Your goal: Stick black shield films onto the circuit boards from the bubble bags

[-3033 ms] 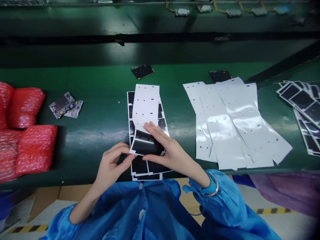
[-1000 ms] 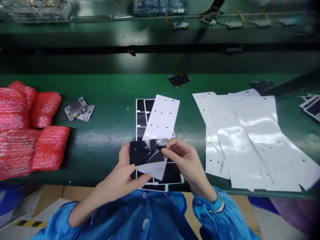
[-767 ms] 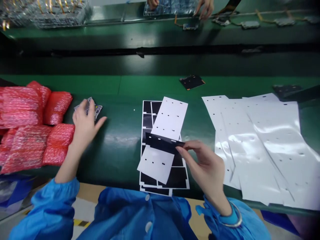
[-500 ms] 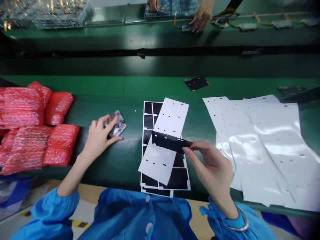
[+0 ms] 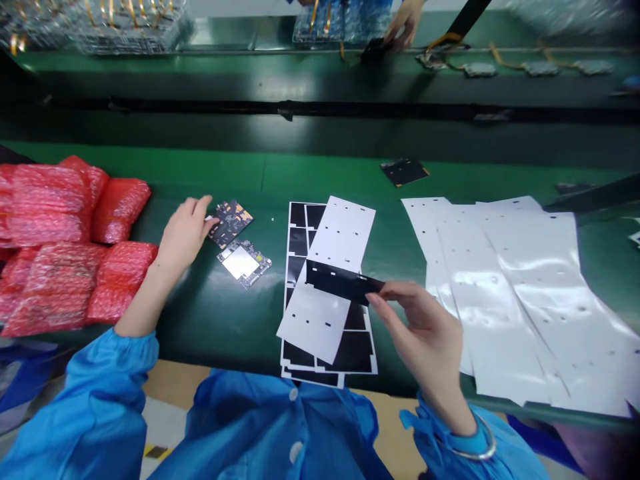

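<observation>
- While the right hand pinches a narrow black film strip by its right end, the strip lies tilted across a white perforated liner. The liner rests on a stack of black film sheets. The pinch appears to keep the strip raised off the liner.
- Thumb and first finger press together on the strip, with the other fingers curled loosely beside them. The right forearm rises from a blue sleeve, wrist angled inward.
- Palm down, the left hand reaches forward with its arm low over the green workbench. Its fingers lie loosely together and hold nothing. Their tips are just at a dark circuit board, but I cannot tell whether they touch it.
- A second circuit board, with a silver patch, lies flat just beside the first, apparently spread out so both are easy to reach.
- Red bubble-wrap bags are heaped left of the boards, while loose white perforated sheets lie to the right, seemingly kept away from the stack.
- Across the far bench, a co-worker's hand works separately.
</observation>
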Demonstrator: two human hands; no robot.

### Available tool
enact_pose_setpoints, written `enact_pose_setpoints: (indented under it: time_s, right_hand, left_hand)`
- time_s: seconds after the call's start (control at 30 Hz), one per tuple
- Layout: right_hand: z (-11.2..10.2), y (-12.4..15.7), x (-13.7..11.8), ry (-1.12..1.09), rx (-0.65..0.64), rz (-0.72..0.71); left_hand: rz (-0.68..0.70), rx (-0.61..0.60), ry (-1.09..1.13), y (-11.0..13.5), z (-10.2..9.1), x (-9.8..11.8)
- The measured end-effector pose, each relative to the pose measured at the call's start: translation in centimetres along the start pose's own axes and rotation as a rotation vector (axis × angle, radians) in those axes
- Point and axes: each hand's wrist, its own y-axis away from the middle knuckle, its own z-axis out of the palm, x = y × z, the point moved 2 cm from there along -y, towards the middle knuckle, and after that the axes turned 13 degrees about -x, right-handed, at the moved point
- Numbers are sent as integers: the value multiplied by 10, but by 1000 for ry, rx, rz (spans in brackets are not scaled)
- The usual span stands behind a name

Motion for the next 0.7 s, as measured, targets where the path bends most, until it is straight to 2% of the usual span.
enact_pose_setpoints:
  time_s: [0.07,0.13,0.33,0.5,0.63,0.7]
  right_hand:
    - [-2,1,1,2,5,16]
    - [-5,1,1,-26,20,39]
    - [-9,-10,-10,-212,76,154]
    - [-10,-16,-19,-269,76,183]
    - [-12,-13,-17,-275,80,170]
    - [-13,-12,-15,-270,80,161]
  left_hand:
    - [5,40,36,0,4,-5]
    - [29,30,103,5,12,-9]
    - [31,64,255,10,27,-15]
    - [136,24,151,8,26,-11]
    - [86,-6,8,7,21,-14]
    - [71,-32,12,5,19,-17]
